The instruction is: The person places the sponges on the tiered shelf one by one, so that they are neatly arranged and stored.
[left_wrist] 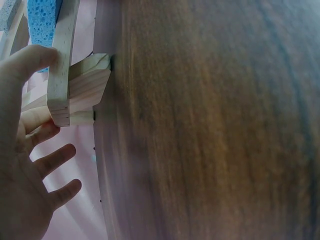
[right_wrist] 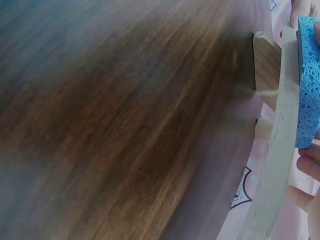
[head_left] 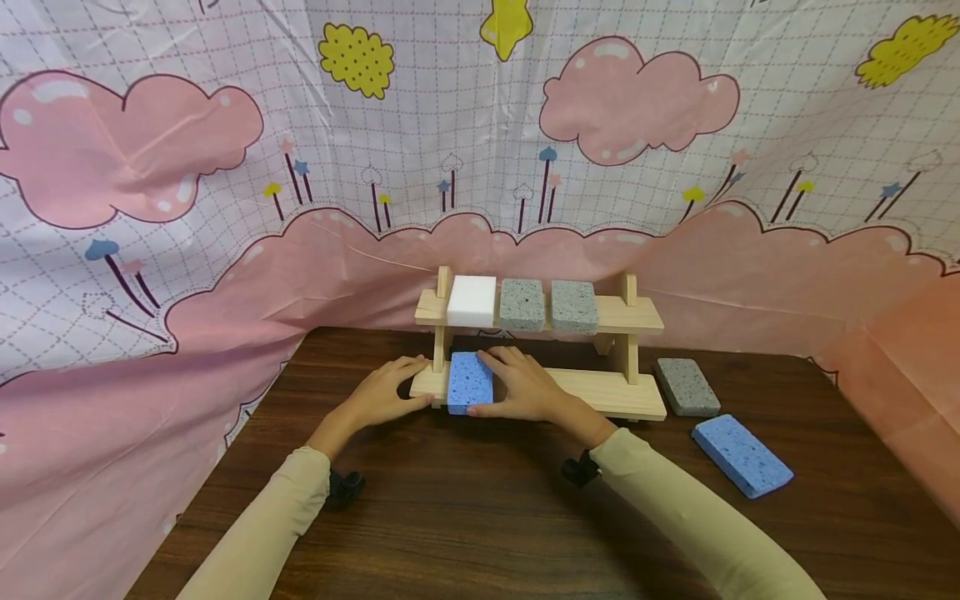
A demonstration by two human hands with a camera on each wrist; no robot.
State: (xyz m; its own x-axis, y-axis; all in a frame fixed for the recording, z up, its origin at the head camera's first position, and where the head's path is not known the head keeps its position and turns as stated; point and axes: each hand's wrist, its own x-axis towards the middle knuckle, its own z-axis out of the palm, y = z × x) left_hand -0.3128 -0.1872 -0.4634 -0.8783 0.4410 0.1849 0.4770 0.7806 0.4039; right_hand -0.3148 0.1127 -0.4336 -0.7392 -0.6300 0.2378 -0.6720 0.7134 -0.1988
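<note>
A blue sponge lies near the left end of the lower board of a two-tier wooden shelf. My right hand holds this sponge from its right side, thumb at the front and fingers at the back. At the shelf's left end, my left hand steadies the lower board. The left wrist view shows the left thumb on the board's front edge and the index finger behind it, the other fingers spread. In the right wrist view, the sponge sits against the board, partly cut off by the frame.
On the upper board stand a white block and two grey sponges, one in the middle and one further right. Another grey sponge and a second blue sponge lie on the dark table, right of the shelf. A patterned cloth hangs behind.
</note>
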